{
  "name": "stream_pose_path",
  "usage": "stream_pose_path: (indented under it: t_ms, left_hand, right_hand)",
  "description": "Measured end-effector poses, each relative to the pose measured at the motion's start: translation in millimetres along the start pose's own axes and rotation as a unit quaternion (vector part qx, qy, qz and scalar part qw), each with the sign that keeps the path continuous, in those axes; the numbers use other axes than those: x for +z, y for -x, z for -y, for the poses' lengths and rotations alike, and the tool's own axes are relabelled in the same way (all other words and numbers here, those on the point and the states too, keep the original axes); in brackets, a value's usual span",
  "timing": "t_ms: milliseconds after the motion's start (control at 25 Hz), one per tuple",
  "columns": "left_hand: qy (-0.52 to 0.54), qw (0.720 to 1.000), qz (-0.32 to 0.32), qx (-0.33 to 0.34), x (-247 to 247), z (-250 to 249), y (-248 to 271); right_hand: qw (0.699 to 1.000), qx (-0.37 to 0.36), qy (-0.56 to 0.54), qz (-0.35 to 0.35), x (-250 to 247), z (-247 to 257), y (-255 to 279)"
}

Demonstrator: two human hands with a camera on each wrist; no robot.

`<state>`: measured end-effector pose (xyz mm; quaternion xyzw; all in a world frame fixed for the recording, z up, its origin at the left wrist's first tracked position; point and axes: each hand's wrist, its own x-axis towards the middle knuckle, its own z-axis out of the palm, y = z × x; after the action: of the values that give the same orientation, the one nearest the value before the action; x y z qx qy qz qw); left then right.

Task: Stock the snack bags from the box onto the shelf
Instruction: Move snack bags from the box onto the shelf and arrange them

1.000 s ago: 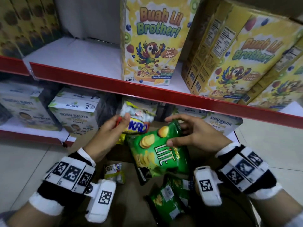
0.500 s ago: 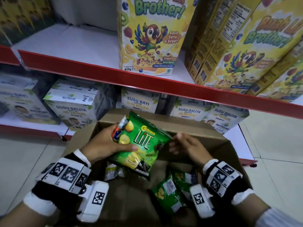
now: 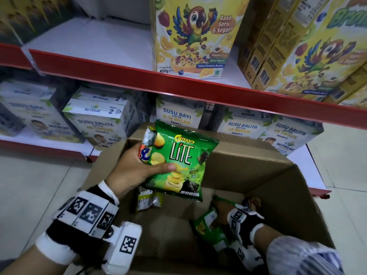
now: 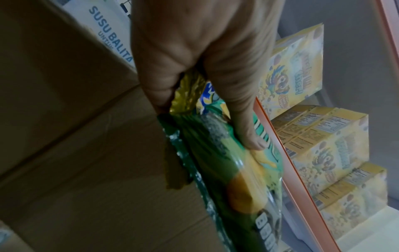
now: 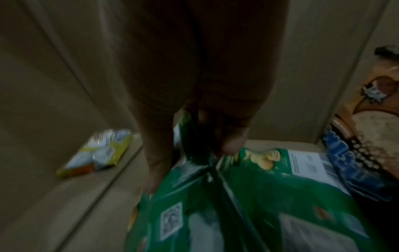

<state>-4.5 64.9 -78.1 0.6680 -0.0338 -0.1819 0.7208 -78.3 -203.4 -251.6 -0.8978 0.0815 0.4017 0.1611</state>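
My left hand holds a green Chitato Lite bag upright above the open cardboard box, thumb across its front. A second bag, yellow and blue, is gripped behind it in the same hand. In the left wrist view the left hand pinches both, the green bag in front. My right hand is deep in the box on another green bag. The right wrist view shows the right hand pinching that green bag by its top edge.
A small yellow and white bag lies on the box floor, and a brown and blue bag lies at its right wall. The upper shelf has bare white space left of the cereal boxes. Milk boxes fill the lower shelf.
The Lite bag passed from my right hand to my left, joining the bag held there. My right hand dropped into the box and took hold of another green bag.
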Motion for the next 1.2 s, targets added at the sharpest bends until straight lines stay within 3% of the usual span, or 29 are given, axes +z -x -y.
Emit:
stream_pose_path:
  t_ms: [80,200,360,480,560,640,800,880,1000,1040,1200]
  left_hand:
    - [0.005,1.000,-0.011,0.021,-1.6,-4.1,0.3]
    - [0.001,0.998,-0.051,0.048,-9.2,-12.1,-2.5]
    - [-0.010,0.989,-0.109,0.099,-6.5,-12.3,1.8]
    - [-0.009,0.985,-0.115,0.130,17.8,-11.3,4.2]
    - [-0.002,0.987,-0.097,0.126,31.9,-12.4,3.2]
    - [0.001,0.988,-0.088,0.125,39.8,-12.1,0.7]
    - [0.011,0.985,-0.102,0.137,39.9,-9.1,1.7]
    - [0.030,0.985,-0.104,0.131,37.9,-8.9,2.0]
    - [0.034,0.986,-0.106,0.122,35.9,-13.1,0.2]
    - [0.037,0.986,-0.105,0.125,34.8,-13.2,-1.7]
    - [0.018,0.976,-0.148,0.157,21.9,-0.5,-5.6]
  right_hand:
    - [0.999,-0.026,-0.038,-0.007,-27.0,6.1,12.4]
    - [0.969,-0.086,-0.231,-0.033,-74.4,14.3,53.3]
    - [0.877,-0.172,-0.433,-0.116,-128.6,30.8,122.8]
    - [0.759,-0.189,-0.603,-0.155,-162.8,38.4,157.5]
    - [0.691,-0.172,-0.692,-0.114,-182.2,45.3,170.8]
    - [0.675,-0.159,-0.715,-0.087,-194.1,47.7,180.7]
    - [0.621,-0.235,-0.743,-0.086,-196.6,50.2,192.8]
    - [0.637,-0.251,-0.719,-0.114,-190.9,55.2,192.2]
    - [0.715,-0.239,-0.617,-0.225,-181.4,63.8,181.7]
    - [0.727,-0.242,-0.593,-0.247,-179.4,66.6,175.9]
    - [0.701,-0.308,-0.598,-0.237,-161.6,83.7,143.0]
